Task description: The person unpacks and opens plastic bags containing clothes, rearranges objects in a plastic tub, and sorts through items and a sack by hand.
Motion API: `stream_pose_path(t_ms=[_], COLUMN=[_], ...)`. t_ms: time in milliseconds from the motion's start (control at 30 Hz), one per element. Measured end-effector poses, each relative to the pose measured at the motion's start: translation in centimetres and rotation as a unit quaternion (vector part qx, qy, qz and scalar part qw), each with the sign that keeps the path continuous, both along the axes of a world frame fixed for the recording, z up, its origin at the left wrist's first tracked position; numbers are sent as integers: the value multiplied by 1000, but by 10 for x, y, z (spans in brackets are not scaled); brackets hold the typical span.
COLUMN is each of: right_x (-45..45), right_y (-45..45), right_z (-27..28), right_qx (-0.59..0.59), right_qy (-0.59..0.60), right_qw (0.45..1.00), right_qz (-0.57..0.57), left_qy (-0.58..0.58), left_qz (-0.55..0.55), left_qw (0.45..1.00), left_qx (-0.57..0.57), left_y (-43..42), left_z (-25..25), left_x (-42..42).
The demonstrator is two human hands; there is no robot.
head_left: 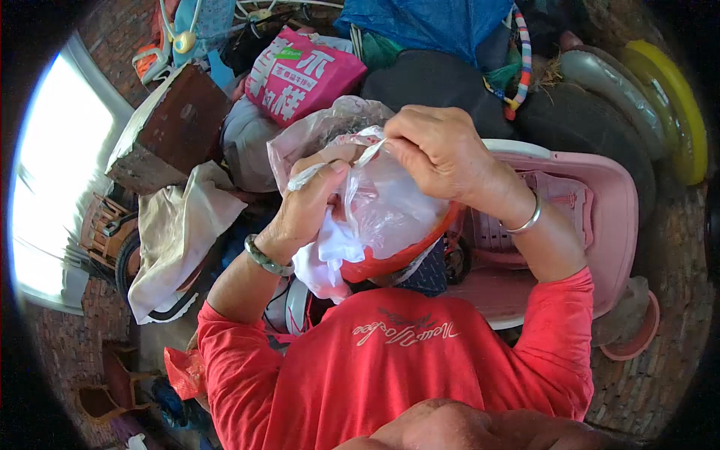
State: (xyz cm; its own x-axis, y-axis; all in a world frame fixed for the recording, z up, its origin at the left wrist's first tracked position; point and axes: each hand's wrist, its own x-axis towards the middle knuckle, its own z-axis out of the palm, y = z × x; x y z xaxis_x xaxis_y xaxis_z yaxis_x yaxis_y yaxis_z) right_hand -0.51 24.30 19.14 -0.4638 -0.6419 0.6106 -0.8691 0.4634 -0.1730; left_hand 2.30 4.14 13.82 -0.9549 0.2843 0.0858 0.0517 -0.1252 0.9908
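Observation:
A thin, translucent plastic bag (394,204) bulges in front of my chest. My left hand (315,199), a jade-like bangle on its wrist, is closed on a gathered strip at the bag's top. Facing it, my right hand (442,154) pinches another twisted strip of the same bag between thumb and fingers; a silver bangle circles that wrist. What the bag contains is hard to make out. Under it shows an orange-red plastic edge (375,264). White crumpled material (334,244) hangs below my left hand. Behind sits another pinkish plastic bag (300,139).
To the right stands a pink plastic tub (619,217) with a pink basket (559,202) inside. A bright pink printed bag (304,75) lies at the back. A wooden box (176,124) and a pale cloth (184,225) are on the left. Dark round cushions (442,86) lie behind.

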Motion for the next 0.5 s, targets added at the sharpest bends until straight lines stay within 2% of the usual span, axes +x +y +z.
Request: stream_pose_path(t_ms=[133, 167, 200, 233, 267, 333, 367, 433, 467, 500], right_x=[2, 5, 9, 12, 13, 13, 11, 9, 6, 0], right_y=[4, -1, -10, -16, -18, -21, -24, -29, -27, -22], right_z=[-10, -14, -21, -28, -35, -49, -57, -71, -73, -74], right_qx=[-74, -72, -175, -274, -271, -151, -148, -87, -86, -36], right_qy=[-52, -54, -143, -228, -230, -188, -188, -90, -92, -57], right_qw=[996, 996, 974, 934, 934, 970, 970, 992, 992, 997], right_qz=[17, 19, 25, 31, 33, 39, 41, -3, -3, -23], left_qy=[-11, 4, 19, 17, 29, 43, 40, 35, 31, 27], left_qz=[30, -29, -89, -87, -78, -67, -47, -28, -26, -23], left_qw=[998, 999, 996, 996, 996, 997, 998, 999, 999, 999], left_qx=[49, 14, -21, -19, -10, 1, 13, 28, 27, 26], left_y=[-11, -18, -21, -21, -19, -19, -18, -18, -18, -19], left_z=[-15, -17, -18, -18, -16, -15, -17, -19, -19, -19], left_x=[-7, -9, -11, -11, -11, -13, -15, -16, -16, -16])
